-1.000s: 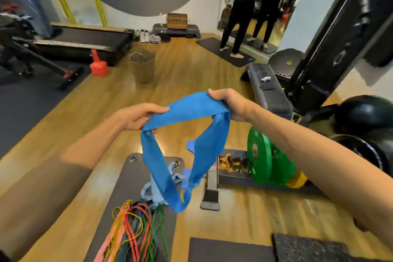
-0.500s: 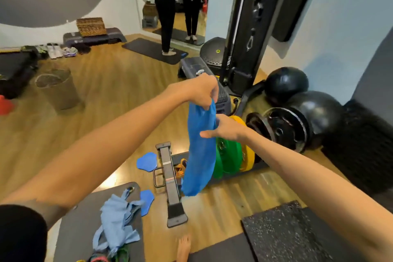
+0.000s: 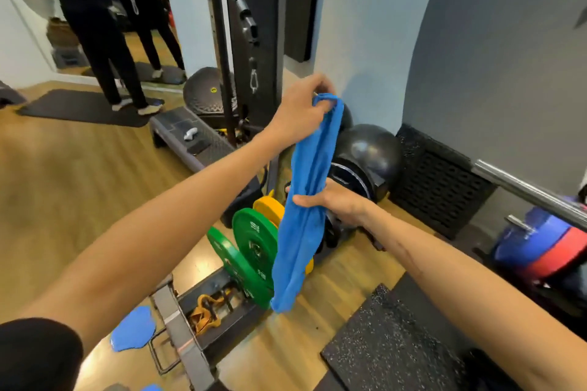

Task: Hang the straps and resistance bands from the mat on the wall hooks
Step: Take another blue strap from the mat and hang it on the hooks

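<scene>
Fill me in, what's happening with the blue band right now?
A person holds a blue band with both hands near the pale wall. The left hand pinches its top loop up by the wall; the right hand grips it partway down, and the rest hangs in front of the green weight plates. No hook is clearly visible, so it isn't hung yet as far as I can tell.
</scene>
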A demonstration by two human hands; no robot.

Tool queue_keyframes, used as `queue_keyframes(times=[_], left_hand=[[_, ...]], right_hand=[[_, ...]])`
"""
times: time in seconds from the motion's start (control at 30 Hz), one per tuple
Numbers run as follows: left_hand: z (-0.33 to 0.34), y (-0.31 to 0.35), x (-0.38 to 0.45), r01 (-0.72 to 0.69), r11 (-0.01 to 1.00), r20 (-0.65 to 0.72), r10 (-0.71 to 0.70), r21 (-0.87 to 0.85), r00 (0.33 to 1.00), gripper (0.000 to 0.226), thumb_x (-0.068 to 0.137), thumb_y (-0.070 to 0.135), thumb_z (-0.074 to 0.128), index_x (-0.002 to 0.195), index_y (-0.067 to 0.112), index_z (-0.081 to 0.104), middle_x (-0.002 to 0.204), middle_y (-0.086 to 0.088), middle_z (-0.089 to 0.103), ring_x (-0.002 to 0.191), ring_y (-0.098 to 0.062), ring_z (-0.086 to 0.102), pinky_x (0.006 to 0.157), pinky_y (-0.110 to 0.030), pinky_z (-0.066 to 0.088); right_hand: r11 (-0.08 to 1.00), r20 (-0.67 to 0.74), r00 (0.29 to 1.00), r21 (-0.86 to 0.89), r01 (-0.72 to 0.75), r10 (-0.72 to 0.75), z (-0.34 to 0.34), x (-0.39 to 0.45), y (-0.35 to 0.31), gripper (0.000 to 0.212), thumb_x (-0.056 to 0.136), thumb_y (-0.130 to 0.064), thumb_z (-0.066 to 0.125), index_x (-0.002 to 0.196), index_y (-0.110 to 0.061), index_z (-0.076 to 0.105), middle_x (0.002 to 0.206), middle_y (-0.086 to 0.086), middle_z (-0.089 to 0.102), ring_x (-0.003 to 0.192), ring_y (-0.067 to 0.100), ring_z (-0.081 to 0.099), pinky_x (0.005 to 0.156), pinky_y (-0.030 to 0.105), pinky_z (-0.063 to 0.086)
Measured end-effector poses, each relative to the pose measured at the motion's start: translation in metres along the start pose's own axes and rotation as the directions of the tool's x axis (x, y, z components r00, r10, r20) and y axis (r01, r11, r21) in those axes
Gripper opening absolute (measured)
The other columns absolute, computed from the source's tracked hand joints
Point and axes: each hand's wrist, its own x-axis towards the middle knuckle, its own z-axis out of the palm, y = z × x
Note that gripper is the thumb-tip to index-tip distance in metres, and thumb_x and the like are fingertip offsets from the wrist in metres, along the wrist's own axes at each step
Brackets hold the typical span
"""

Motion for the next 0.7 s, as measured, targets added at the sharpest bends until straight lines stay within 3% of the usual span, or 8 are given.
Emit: queue_keyframes(times=[0.07, 0.17, 0.3, 0.37, 0.43, 0.53, 0.6, 0.7], left_hand=[[0.020, -0.017, 0.035, 0.173, 0.972, -0.214, -0.206, -0.161, 0.955, 0.012, 0.085, 0.003, 0.058, 0.080, 0.013, 0.059, 0.079, 0.001, 0.059, 0.078, -0.014, 0.057, 0.072, -0.031, 0.048], [0.043, -0.042, 0.087, 0.366, 0.813, -0.369, -0.544, -0.452, 0.753, 0.019, 0.087, 0.009, 0.058, 0.074, 0.023, 0.055, 0.079, 0.002, 0.058, 0.076, -0.015, 0.058, 0.062, -0.028, 0.048], [0.083, -0.063, 0.143, 0.394, 0.775, -0.414, -0.608, -0.493, 0.677, 0.018, 0.086, 0.010, 0.060, 0.073, 0.022, 0.055, 0.076, 0.004, 0.055, 0.074, -0.015, 0.054, 0.065, -0.028, 0.046], [0.098, -0.070, 0.155, 0.386, 0.823, -0.485, -0.561, -0.417, 0.671, 0.012, 0.083, 0.008, 0.061, 0.076, 0.018, 0.058, 0.074, 0.006, 0.055, 0.073, -0.013, 0.054, 0.064, -0.024, 0.046], [0.110, -0.080, 0.166, 0.407, 0.861, -0.539, -0.508, -0.306, 0.672, 0.004, 0.084, 0.010, 0.059, 0.087, 0.013, 0.060, 0.077, 0.006, 0.057, 0.080, -0.015, 0.056, 0.070, -0.026, 0.048], [0.125, -0.092, 0.175, 0.544, 0.839, -0.543, -0.452, 0.010, 0.708, 0.030, 0.084, 0.008, 0.049, 0.113, 0.003, 0.055, 0.117, -0.015, 0.056, 0.109, -0.032, 0.053, 0.094, -0.038, 0.039], [0.141, -0.089, 0.180, 0.407, 0.869, -0.503, -0.227, 0.282, 0.834, 0.045, 0.077, 0.008, 0.050, 0.122, 0.002, 0.047, 0.129, -0.019, 0.045, 0.117, -0.036, 0.046, 0.096, -0.045, 0.034], [0.177, -0.072, 0.198, -0.035, 0.818, -0.243, 0.212, 0.575, 0.947, 0.048, 0.074, 0.018, 0.052, 0.119, 0.005, 0.050, 0.130, -0.014, 0.047, 0.122, -0.030, 0.043, 0.096, -0.039, 0.031]], right_hand=[[0.997, 0.047, 0.999, 0.071, -0.001, -0.003, -0.029, 0.001, 0.012, 0.048, 0.071, -0.022, 0.084, 0.113, -0.010, 0.065, 0.120, 0.010, 0.068, 0.109, 0.024, 0.065, 0.098, 0.041, 0.052], [0.996, 0.102, 0.994, 0.071, -0.047, 0.040, -0.071, 0.001, 0.025, 0.054, 0.065, -0.023, 0.085, 0.112, -0.013, 0.062, 0.106, -0.001, 0.070, 0.097, 0.014, 0.068, 0.079, 0.027, 0.056], [0.976, 0.115, 0.983, -0.177, -0.123, 0.145, -0.142, 0.007, 0.034, 0.047, 0.070, -0.021, 0.083, 0.111, -0.003, 0.066, 0.109, 0.010, 0.071, 0.104, 0.026, 0.067, 0.091, 0.039, 0.055], [0.971, 0.137, 0.971, -0.168, -0.171, 0.194, -0.171, 0.010, 0.035, 0.033, 0.080, -0.012, 0.076, 0.107, 0.004, 0.067, 0.111, 0.019, 0.070, 0.102, 0.028, 0.068, 0.095, 0.042, 0.053], [0.973, 0.147, 0.967, -0.131, -0.190, 0.209, -0.203, 0.011, 0.033, 0.013, 0.086, -0.009, 0.069, 0.090, 0.003, 0.066, 0.089, 0.017, 0.073, 0.080, 0.022, 0.070, 0.091, 0.045, 0.054], [0.977, 0.088, 0.978, -0.123, -0.176, 0.188, -0.239, 0.014, 0.020, 0.020, 0.087, -0.007, 0.066, 0.072, -0.005, 0.053, 0.051, 0.004, 0.054, 0.046, 0.016, 0.052, 0.063, 0.036, 0.055], [0.966, 0.027, 0.986, -0.202, -0.158, 0.167, -0.258, 0.020, 0.011, 0.026, 0.086, -0.008, 0.069, 0.072, -0.011, 0.047, 0.045, -0.004, 0.050, 0.042, 0.013, 0.042, 0.053, 0.031, 0.050], [0.904, -0.046, 0.997, -0.420, -0.080, 0.067, -0.291, 0.034, -0.010, 0.032, 0.079, -0.008, 0.074, 0.068, -0.013, 0.044, 0.041, -0.004, 0.049, 0.039, 0.015, 0.043, 0.053, 0.029, 0.041]])
